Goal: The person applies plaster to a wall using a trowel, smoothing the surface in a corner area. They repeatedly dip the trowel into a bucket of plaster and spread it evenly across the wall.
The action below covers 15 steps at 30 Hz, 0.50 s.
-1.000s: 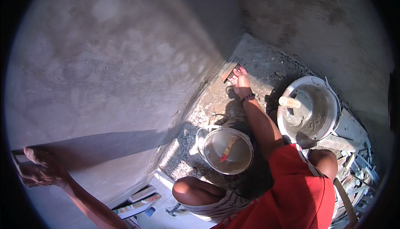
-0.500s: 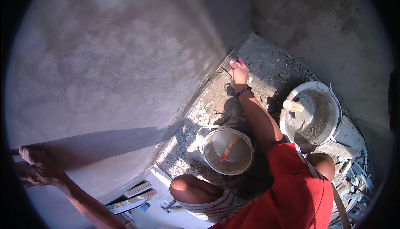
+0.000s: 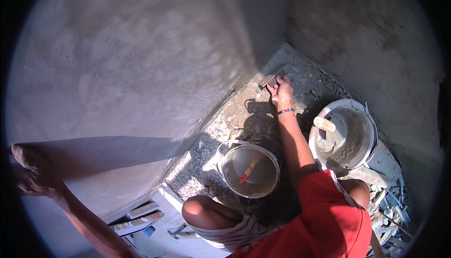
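Note:
My right hand (image 3: 282,90) is closed around a flat, rectangular plastering float (image 3: 272,78). The float is over the rough floor, slightly off the foot of the left wall and near the corner; my fingers hide part of it. At the far left, my left hand (image 3: 37,173) is up by the smooth grey wall (image 3: 117,84), its thumb pointing upward. Its other fingers fade into the dark rim, so I cannot tell whether they hold anything. A white bucket (image 3: 224,175) of cloudy liquid, with a yellow-handled, red-ended brush (image 3: 249,171) in it, stands in front of me.
Right of my forearm stands a larger pail (image 3: 371,133) of wet mortar, a wooden-handled tool (image 3: 324,124) inside. Broken strips (image 3: 394,206) lie below it. A hammer (image 3: 177,231) and a long box (image 3: 138,224) lie at lower left. A second wall (image 3: 366,37) rises at the right.
My right hand and the float have come away from the left wall's base, rightward and slightly down. My left hand stays by the wall. The whole view has shifted slightly.

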### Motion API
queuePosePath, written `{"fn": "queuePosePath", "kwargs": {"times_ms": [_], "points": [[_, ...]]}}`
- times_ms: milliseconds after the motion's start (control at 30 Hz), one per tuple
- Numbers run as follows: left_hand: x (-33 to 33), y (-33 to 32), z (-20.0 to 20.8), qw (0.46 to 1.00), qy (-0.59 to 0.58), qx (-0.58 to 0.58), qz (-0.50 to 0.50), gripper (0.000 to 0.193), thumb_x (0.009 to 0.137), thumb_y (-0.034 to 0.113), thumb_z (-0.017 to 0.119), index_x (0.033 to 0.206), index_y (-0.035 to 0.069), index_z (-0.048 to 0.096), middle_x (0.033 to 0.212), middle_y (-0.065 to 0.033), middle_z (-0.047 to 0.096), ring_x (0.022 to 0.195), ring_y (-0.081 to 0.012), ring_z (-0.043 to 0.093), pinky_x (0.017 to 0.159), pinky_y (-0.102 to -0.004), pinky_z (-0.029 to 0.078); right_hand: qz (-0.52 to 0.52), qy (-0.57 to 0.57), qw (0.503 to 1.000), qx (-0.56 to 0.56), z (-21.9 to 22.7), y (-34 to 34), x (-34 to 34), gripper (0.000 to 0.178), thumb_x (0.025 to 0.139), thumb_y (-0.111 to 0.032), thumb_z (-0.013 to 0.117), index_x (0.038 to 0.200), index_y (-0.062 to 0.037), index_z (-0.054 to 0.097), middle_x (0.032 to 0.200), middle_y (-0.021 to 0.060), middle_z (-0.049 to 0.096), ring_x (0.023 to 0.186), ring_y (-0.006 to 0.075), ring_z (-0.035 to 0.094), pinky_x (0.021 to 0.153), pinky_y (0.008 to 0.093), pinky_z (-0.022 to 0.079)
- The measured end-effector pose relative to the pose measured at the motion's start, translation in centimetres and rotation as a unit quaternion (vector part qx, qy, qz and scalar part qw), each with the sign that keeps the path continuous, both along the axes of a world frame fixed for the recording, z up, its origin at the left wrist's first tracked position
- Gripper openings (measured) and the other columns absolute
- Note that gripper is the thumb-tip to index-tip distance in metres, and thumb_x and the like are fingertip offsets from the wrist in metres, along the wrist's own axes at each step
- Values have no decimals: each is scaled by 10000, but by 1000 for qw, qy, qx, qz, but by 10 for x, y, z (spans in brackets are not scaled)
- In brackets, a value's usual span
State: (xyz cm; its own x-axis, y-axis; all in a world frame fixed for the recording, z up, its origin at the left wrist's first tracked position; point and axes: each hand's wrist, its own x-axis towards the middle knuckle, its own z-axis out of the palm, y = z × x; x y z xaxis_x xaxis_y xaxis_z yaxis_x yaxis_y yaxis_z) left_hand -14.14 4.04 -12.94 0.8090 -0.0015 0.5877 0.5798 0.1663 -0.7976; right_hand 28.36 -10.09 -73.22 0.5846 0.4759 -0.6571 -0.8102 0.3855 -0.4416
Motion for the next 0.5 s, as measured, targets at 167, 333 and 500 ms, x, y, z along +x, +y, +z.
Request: {"fn": "queuePosePath", "kwargs": {"times_ms": [167, 333, 500], "points": [[9, -5, 5, 998, 56, 0, -43, 439, 932, 425, 579, 645, 100, 643, 537, -50, 574, 439, -162, 513, 434, -300, 405, 45, -8, 999, 20, -9, 29, -11, 618, 907, -50, 534, 1449, -113, 243, 1135, 99, 574, 895, 248, 642, 736, 469, 545], [11, -1, -2, 998, 40, -7, -56, 426, 923, 442, 584, 695, 91, 668, 568, -57, 609, 479, -189, 570, 463, -321, 450, 13, -17, 1000, 18, 10, 42, -8, 667, 915, -46, 524, 1483, -117, 179, 1130, 104, 582, 883, 249, 650, 774, 464, 536], [-17, 5, -21, 998, -23, -1, 57, 332, 917, 422, 593, 1009, 103, 596, 811, -65, 613, 680, -197, 582, 579, -332, 483, 51, -140, 979, 137, 115, 42, -21, 385, 927, -24, 524, 1303, -45, 443, 1129, 107, 603, 970, 228, 637, 825, 418, 542]]}}
